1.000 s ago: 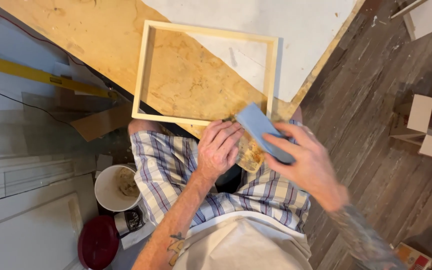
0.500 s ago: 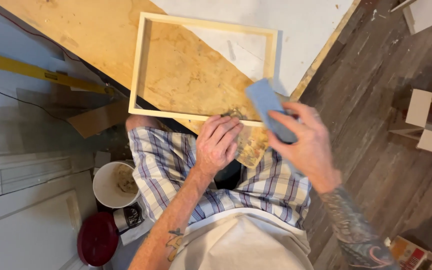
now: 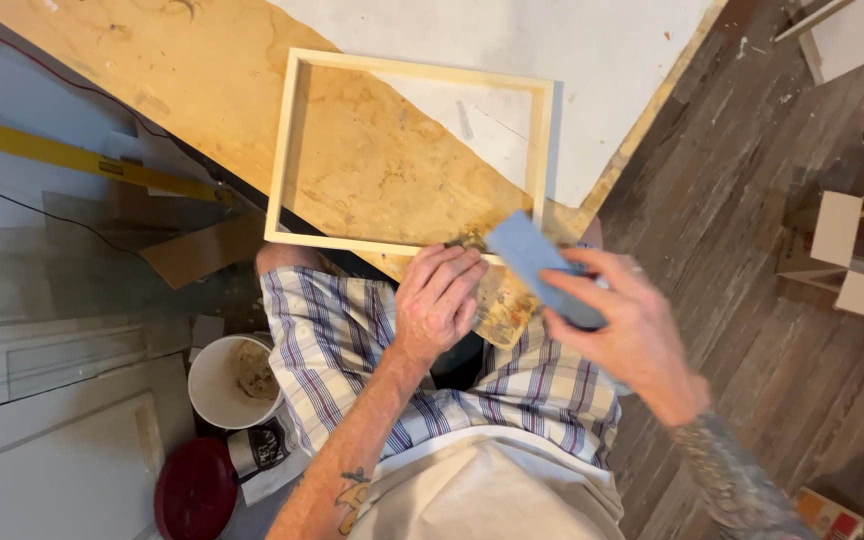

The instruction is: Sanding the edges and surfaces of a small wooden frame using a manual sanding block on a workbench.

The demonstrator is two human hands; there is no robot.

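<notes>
A pale wooden frame [image 3: 283,150] lies flat on a plywood bench top [image 3: 152,70]. My left hand [image 3: 439,300] grips a clear, stained container [image 3: 500,308] at the bench's near edge, just below the frame's near rail. My right hand [image 3: 624,330] holds a flat blue-grey pad [image 3: 532,258] by one end, its other end pointing toward the frame's near right corner. My plaid shorts [image 3: 352,340] and a beige apron [image 3: 482,490] fill the lower middle.
A white sheet [image 3: 572,60] covers the far part of the bench. A white bucket [image 3: 220,385], a dark red lid [image 3: 195,492] and a yellow level [image 3: 92,160] sit at left. Small wooden boxes [image 3: 862,250] stand on the dark plank floor at right.
My right hand has lifted the blue pad up and away from the container toward the right. The left hand stays on the container.
</notes>
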